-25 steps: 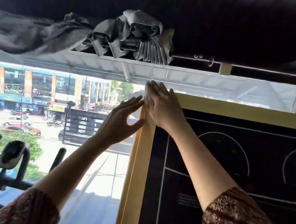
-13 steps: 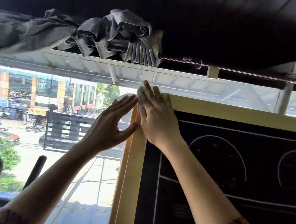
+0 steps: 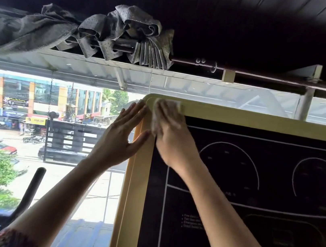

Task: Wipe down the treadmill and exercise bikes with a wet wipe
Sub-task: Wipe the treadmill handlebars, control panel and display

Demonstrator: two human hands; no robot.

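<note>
Yellow console rim, eleven o'clock: right grip presses the wet wipe flat while spread left grip steadies it.

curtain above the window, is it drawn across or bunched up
Bunched up: the grey curtain is gathered in folds at one stretch of its rod, leaving the window below uncovered.

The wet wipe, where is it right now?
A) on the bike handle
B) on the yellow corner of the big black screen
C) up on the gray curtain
B: the right hand presses the wet wipe against the top-left corner of the console's yellow frame.
</note>
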